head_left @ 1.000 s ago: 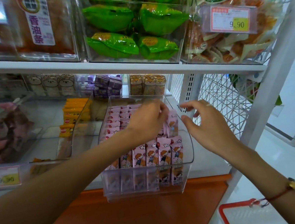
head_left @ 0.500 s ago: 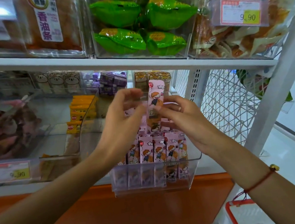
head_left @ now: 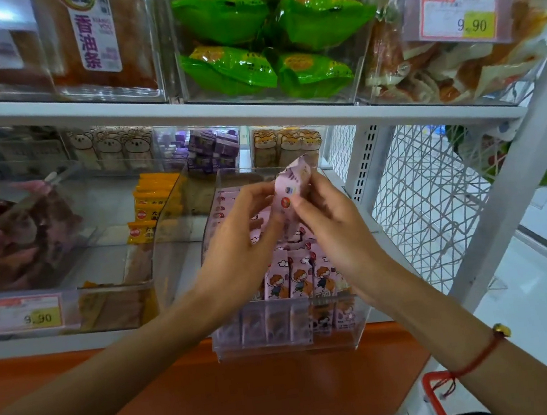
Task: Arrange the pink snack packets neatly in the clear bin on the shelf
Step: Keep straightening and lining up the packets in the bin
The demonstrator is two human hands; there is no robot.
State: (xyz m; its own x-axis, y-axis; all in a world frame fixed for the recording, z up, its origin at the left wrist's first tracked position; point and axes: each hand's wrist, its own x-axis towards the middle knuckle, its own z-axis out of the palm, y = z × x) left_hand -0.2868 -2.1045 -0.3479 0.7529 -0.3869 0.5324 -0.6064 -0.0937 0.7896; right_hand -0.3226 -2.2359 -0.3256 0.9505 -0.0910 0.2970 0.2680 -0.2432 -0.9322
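A red string bracelet (head_left: 474, 361) circled the right wrist. Above the clear bin (head_left: 333, 341), the left hand (head_left: 235, 246) and right hand (head_left: 332, 224) both pinched one pink snack packet (head_left: 288, 188) between fingertips, tilted and crumpled, its printed back showing. Beneath it, pink packets (head_left: 299, 278) with a cartoon figure stood upright in rows. Behind sat purple boxes (head_left: 210, 151).

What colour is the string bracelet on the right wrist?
Red, with a small gold bead, on the bracelet; the head view shows it plainly.
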